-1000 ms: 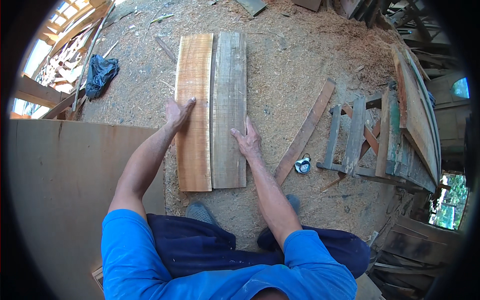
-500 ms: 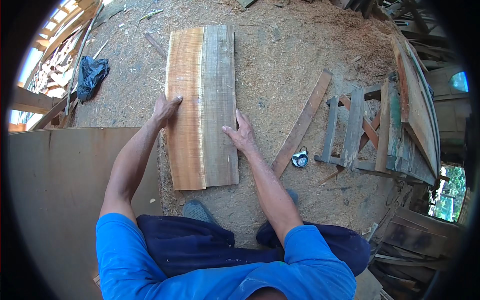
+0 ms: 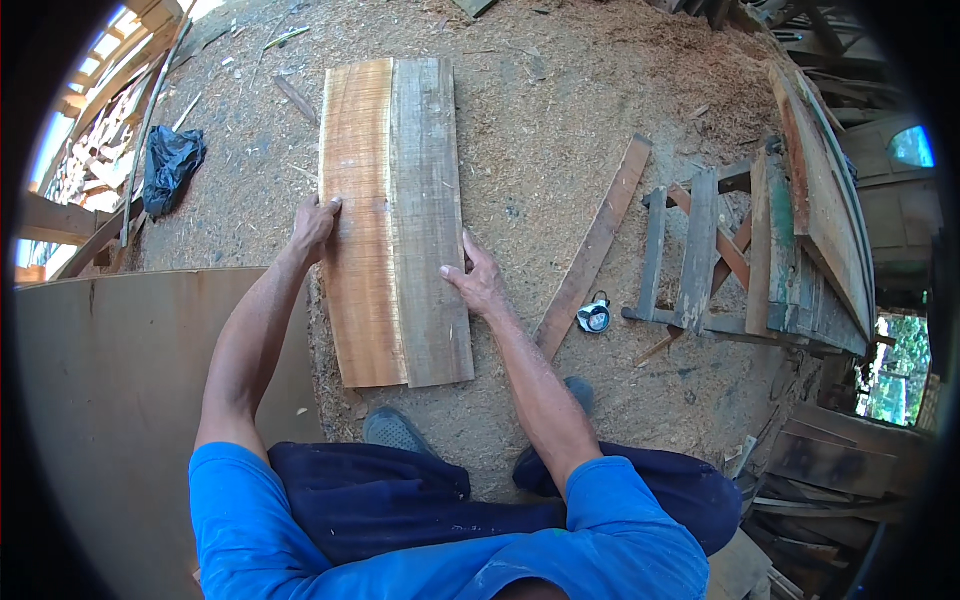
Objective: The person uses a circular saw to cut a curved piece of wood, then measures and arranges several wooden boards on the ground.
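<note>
Two long wooden boards lie side by side before me, their long edges together. On the left is a reddish-brown board (image 3: 358, 250) with a pale strip along its inner edge; the other is a weathered grey board (image 3: 425, 180). My left hand (image 3: 316, 226) is closed round the outer edge of the reddish board, thumb on top. Around the grey board's right edge my right hand (image 3: 478, 278) is closed, its thumb on the upper face. The fingertips underneath are hidden.
A narrow plank (image 3: 597, 245) and a tape measure (image 3: 594, 315) lie to the right on sawdust-covered ground. Beyond them is a slatted wooden frame (image 3: 697, 245) with boards leaning on it. A large brown panel (image 3: 150, 360) stands left, near a black plastic bag (image 3: 172, 170).
The grey board has slid slightly toward me against the reddish one, so their near ends are closer to level. Both hands keep their grip. The whole view has shifted a little.
</note>
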